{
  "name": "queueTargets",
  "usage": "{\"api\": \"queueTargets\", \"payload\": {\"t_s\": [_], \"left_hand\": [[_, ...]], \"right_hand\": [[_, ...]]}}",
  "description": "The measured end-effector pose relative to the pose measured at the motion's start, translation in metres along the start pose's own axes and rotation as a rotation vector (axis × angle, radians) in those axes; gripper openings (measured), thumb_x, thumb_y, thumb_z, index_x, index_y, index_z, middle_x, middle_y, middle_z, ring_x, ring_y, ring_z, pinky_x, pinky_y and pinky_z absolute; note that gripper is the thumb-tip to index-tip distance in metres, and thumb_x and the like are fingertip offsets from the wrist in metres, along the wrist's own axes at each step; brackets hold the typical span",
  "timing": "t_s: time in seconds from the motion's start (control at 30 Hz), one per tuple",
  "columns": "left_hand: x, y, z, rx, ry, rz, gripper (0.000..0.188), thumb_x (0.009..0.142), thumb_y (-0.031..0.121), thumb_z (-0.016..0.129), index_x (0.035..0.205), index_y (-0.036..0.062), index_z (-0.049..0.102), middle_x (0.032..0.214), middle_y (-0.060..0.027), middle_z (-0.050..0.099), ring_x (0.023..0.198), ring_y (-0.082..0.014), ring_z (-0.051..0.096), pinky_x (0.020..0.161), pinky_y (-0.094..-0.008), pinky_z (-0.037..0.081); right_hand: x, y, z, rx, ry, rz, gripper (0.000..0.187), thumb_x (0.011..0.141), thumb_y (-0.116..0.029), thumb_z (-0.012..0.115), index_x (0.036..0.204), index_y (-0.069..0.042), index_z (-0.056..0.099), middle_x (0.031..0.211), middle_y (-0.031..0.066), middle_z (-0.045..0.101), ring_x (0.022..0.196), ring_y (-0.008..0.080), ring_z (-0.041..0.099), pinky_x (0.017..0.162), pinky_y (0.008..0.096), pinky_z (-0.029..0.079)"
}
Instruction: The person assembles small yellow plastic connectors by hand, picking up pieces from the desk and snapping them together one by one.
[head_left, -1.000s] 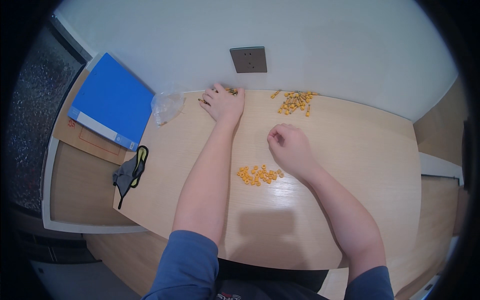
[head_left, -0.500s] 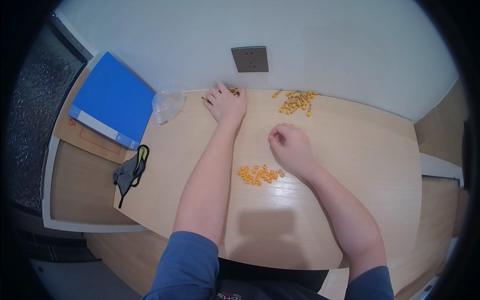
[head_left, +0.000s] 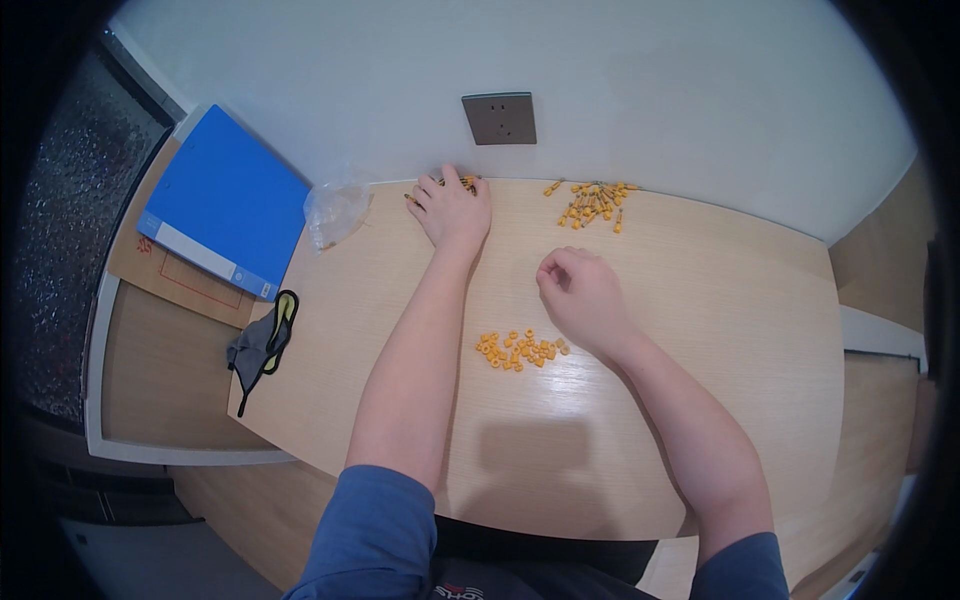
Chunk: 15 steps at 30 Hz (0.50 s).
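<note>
At the table's far edge, my left hand (head_left: 458,213) reaches over a small pile of thin dark-and-yellow pieces (head_left: 467,183), fingers apart and bent down onto it. The hand covers most of that pile. My right hand (head_left: 583,297) rests on the table to the right, curled with thumb and fingers together; whatever it may hold is hidden. Just nearer and left of it lie several small yellow rings (head_left: 519,350) in a loose cluster. Beyond my right hand, against the wall, is a heap of slim pieces with yellow ends and darker shafts (head_left: 596,203).
A clear plastic bag (head_left: 337,212) lies at the far left of the table (head_left: 740,330). Beside it are a blue binder (head_left: 228,195) on a brown envelope (head_left: 190,280) and a grey cloth item with black trim (head_left: 263,345). A dark socket (head_left: 499,119) is on the wall.
My left hand's fingers have shifted and spread slightly over the pile, uncovering a little more of it. My right hand has stayed in place.
</note>
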<state>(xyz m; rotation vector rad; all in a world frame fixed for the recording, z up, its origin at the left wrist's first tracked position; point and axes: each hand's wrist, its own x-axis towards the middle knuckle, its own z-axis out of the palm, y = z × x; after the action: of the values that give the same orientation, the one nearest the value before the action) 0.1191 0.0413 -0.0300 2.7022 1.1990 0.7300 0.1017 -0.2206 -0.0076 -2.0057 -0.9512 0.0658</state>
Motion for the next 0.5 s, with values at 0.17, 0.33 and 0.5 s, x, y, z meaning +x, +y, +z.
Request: {"api": "queueTargets", "payload": {"t_s": [0.17,0.33,0.5], "left_hand": [[-0.0051,0.0002,-0.0044,-0.026,-0.017,0.034,0.045,0.113,0.044,0.058,0.143,0.0105,0.061,0.141,-0.0281,0.056,0.147,-0.0486,0.05,0.133,-0.0691,0.027],[-0.003,-0.0053,0.0003,-0.032,-0.007,0.082,0.041,0.114,0.041,0.057,0.142,0.0108,0.062,0.141,-0.0269,0.056,0.146,-0.0466,0.05,0.13,-0.0649,0.033],[-0.003,-0.0077,0.0039,-0.029,0.027,0.097,0.039,0.114,0.039,0.058,0.139,0.0088,0.062,0.14,-0.0251,0.058,0.141,-0.043,0.053,0.126,-0.06,0.037]], "right_hand": [[-0.0007,-0.002,-0.0016,-0.01,-0.004,0.009,0.01,0.1,-0.017,0.073,0.093,-0.009,0.074,0.089,0.0063,0.074,0.092,0.03,0.071,0.088,0.0464,0.055],[0.0,-0.0023,0.0005,0.0,0.01,0.005,0.009,0.099,-0.016,0.074,0.093,-0.009,0.074,0.089,0.0065,0.073,0.091,0.0302,0.071,0.088,0.0464,0.055],[0.0,-0.0034,0.0006,0.0,0.012,0.004,0.008,0.098,-0.016,0.074,0.093,-0.009,0.074,0.088,0.0068,0.074,0.091,0.0303,0.071,0.087,0.0463,0.055]]}}
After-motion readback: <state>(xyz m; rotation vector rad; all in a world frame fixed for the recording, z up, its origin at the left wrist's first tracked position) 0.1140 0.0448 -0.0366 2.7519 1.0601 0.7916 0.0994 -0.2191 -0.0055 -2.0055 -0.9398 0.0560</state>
